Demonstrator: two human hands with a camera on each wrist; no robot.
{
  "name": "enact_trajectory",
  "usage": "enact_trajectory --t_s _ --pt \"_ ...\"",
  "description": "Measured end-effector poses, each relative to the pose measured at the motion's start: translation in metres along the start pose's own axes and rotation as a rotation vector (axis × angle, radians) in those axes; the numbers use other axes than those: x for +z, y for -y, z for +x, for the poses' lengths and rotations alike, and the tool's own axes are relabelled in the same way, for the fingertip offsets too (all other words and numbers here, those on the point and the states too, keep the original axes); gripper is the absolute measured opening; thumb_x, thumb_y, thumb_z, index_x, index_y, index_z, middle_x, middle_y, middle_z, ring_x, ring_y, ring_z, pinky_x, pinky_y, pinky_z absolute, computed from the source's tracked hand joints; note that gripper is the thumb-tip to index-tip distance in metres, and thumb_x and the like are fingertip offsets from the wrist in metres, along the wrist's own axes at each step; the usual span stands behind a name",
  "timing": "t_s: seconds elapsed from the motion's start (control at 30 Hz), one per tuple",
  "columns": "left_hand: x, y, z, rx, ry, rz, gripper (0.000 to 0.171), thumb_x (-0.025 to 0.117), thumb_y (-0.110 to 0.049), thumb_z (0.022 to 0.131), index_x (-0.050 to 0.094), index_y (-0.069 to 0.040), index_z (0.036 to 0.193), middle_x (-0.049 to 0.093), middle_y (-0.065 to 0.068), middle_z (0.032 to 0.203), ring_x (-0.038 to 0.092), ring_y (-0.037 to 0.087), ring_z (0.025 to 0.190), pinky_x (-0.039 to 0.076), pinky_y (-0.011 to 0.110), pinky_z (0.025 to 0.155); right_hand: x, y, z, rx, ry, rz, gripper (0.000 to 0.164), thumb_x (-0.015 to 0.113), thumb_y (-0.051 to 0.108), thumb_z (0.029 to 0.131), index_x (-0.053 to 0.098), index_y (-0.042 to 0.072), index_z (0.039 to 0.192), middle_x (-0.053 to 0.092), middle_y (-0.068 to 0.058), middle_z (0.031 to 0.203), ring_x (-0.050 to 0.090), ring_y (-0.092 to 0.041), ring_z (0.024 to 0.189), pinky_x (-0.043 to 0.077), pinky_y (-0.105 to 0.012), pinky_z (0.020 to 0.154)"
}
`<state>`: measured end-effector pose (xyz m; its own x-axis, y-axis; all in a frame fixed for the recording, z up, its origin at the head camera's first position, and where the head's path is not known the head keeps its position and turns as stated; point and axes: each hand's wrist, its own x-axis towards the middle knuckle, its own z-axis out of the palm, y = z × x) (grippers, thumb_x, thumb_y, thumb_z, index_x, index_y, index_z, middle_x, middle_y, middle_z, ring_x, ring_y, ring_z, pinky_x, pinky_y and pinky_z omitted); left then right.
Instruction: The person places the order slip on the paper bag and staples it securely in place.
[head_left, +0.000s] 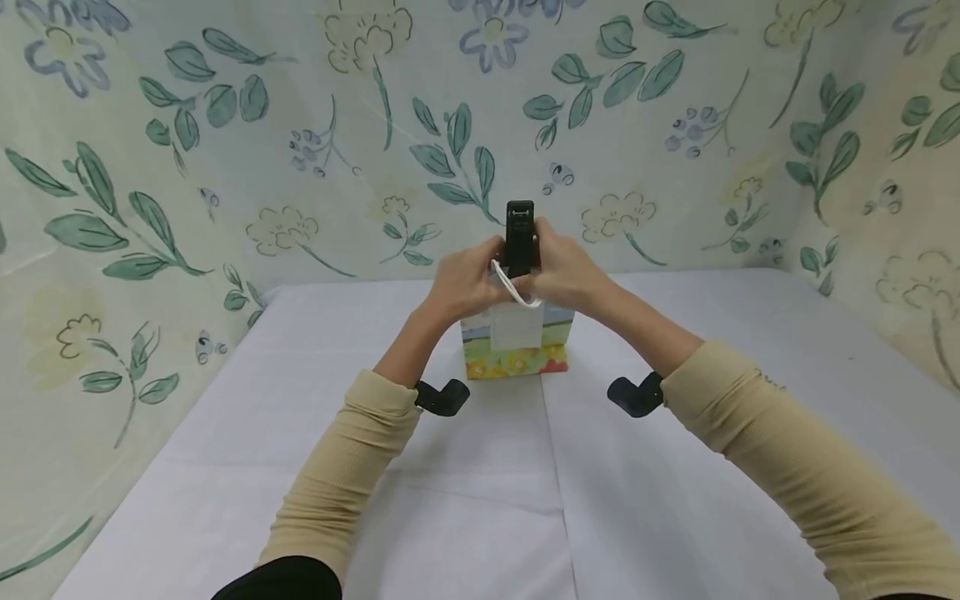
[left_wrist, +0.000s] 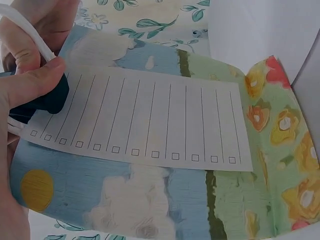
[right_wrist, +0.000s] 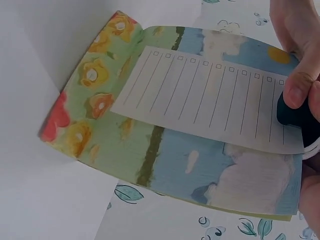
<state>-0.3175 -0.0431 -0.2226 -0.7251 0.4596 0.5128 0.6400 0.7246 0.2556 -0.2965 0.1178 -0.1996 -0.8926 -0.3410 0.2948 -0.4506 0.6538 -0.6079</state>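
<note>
Both hands meet at the far middle of the table in the head view. Between my left hand (head_left: 467, 282) and my right hand (head_left: 566, 268) stands a black stapler (head_left: 519, 233), gripped from both sides. Its rounded end lies over one end of a white checklist sheet (left_wrist: 150, 120), printed with lines and small boxes. The sheet rests against a paper bag (right_wrist: 215, 170) painted with sky, clouds and flowers. A white cord handle (head_left: 514, 287) loops out under the hands. Each thumb lies on the stapler; some fingers are hidden behind the bag.
A white cloth (head_left: 472, 483) with a crease down its middle covers the table. Floral fabric (head_left: 300, 108) hangs behind and at both sides. Black camera mounts (head_left: 444, 398) stick out from both wrists, inward over the table.
</note>
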Motion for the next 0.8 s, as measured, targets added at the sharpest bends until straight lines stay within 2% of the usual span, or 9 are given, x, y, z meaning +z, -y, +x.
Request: enact_trajectory --t_s 0.2,0.4,0.53,0.67,0.8 --pt "-0.001 0.001 0.004 -0.026 0.037 0.019 0.050 0.069 -0.047 0.072 0.052 -0.012 0.104 0.062 0.003 0.083 0.048 0.016 0.068 0.037 0.026 0.059 -0.005 0.001 0.003 0.011 0.037 -0.039 0.062 0.064 0.010 0.078 0.028 0.002 0.128 0.056 -0.021 0.121 0.054 -0.034 0.113 0.043 -0.049 0.094" --pt "-0.005 0.003 0.005 -0.049 0.118 0.006 0.055 0.066 -0.054 0.072 0.051 -0.015 0.107 0.063 0.000 0.091 0.052 0.015 0.075 0.043 0.027 0.065 -0.010 -0.001 0.005 -0.001 0.098 -0.067 0.068 0.066 0.013 0.078 0.026 0.004 0.131 0.057 -0.019 0.118 0.056 -0.033 0.108 0.045 -0.049 0.090" --pt "-0.011 0.003 0.002 -0.032 0.139 0.004 0.056 0.066 -0.059 0.070 0.050 -0.017 0.106 0.063 -0.003 0.087 0.053 0.014 0.073 0.044 0.026 0.063 -0.013 -0.002 0.007 -0.011 0.123 -0.068 0.069 0.070 0.018 0.076 0.027 0.006 0.130 0.057 -0.017 0.116 0.056 -0.030 0.105 0.046 -0.048 0.089" --pt "-0.015 0.002 0.000 -0.011 0.156 0.054 0.061 0.064 -0.062 0.069 0.050 -0.018 0.108 0.058 -0.002 0.075 0.049 0.015 0.065 0.039 0.025 0.056 -0.015 -0.002 0.006 -0.027 0.135 -0.059 0.068 0.071 0.021 0.076 0.030 0.007 0.127 0.059 -0.017 0.113 0.058 -0.030 0.103 0.046 -0.049 0.089" --pt "-0.017 0.001 -0.001 -0.009 0.174 0.082 0.065 0.065 -0.064 0.069 0.049 -0.019 0.112 0.054 -0.001 0.071 0.046 0.015 0.063 0.036 0.024 0.054 -0.016 -0.002 0.005 -0.042 0.132 -0.046 0.069 0.072 0.023 0.076 0.030 0.007 0.127 0.059 -0.019 0.113 0.058 -0.032 0.104 0.045 -0.050 0.090"
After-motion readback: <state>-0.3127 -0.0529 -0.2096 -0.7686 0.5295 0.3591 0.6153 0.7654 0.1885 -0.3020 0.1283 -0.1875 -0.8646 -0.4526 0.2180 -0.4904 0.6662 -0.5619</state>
